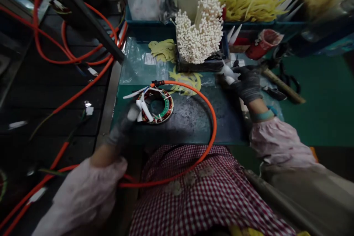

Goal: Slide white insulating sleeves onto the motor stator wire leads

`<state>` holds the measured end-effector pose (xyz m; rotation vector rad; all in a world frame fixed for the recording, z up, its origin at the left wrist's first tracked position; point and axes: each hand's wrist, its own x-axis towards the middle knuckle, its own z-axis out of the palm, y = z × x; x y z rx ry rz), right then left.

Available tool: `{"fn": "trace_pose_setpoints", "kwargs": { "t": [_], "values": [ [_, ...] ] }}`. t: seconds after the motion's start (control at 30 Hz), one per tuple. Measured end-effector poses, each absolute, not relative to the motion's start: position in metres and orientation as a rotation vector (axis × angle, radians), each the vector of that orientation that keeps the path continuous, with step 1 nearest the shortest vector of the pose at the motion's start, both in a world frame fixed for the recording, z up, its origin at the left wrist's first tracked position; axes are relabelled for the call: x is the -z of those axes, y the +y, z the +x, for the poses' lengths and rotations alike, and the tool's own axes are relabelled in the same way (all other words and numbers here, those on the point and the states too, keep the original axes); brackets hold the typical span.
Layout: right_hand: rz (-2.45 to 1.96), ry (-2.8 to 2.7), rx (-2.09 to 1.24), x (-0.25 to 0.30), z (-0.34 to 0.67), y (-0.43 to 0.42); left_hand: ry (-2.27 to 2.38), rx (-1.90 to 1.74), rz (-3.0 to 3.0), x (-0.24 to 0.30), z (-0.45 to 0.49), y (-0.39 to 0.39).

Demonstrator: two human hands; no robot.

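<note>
Left forearm angles forward at the table's [190, 127] left edge; left hand [121, 127] blurred beside wound ring [169, 112], grip can't be told. Ring lies flat near that edge. Right arm stretched forward, right hand [247, 83] curled round white nozzled bottle [229, 73].

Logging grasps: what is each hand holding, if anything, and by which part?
The right hand holds a white bottle-like item, apparently by the end away from its tip. The left hand, blurred beside the wound ring, cannot be judged.
</note>
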<state>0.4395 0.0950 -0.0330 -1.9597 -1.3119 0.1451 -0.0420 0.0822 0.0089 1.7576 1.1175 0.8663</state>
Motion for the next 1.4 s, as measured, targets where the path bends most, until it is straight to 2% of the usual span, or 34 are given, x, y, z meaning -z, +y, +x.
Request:
{"fn": "trace_pose_setpoints", "kwargs": {
  "t": [0.2, 0.33, 0.5, 0.6, 0.77, 0.93, 1.17, 1.4],
  "values": [
    [-1.762, -1.409, -0.101, -0.002, 0.401, 0.064, 1.173, -0.956, 1.371, 0.004, -0.012, 0.121],
    [-1.568, -1.636, -0.461, -0.023, 0.317, 0.001, 1.216, -0.997, 1.388, 0.004, -0.008, 0.115],
    [-1.494, -1.787, -0.684, 0.009, 0.245, -0.043, 1.239, -1.072, 1.677, -0.008, -0.005, 0.075],
    [-1.517, -1.839, -0.637, 0.019, 0.243, -0.057, 1.111, -1.230, 1.987, -0.008, -0.001, 0.049],
    [-1.457, -1.990, -0.346, -0.004, 0.251, -0.060, 0.827, -1.458, 2.218, 0.004, 0.003, 0.042],
    [-1.476, -2.055, -0.269, -0.021, 0.243, -0.045, 0.835, -1.404, 2.263, 0.008, -0.002, 0.042],
    [-1.522, -2.043, -0.376, -0.025, 0.242, -0.041, 0.880, -1.270, 2.280, 0.001, -0.007, 0.037],
    [-1.606, -1.969, -0.461, -0.033, 0.269, -0.039, 1.034, -0.841, 2.459, -0.034, 0.014, 0.048]
  ]
}}
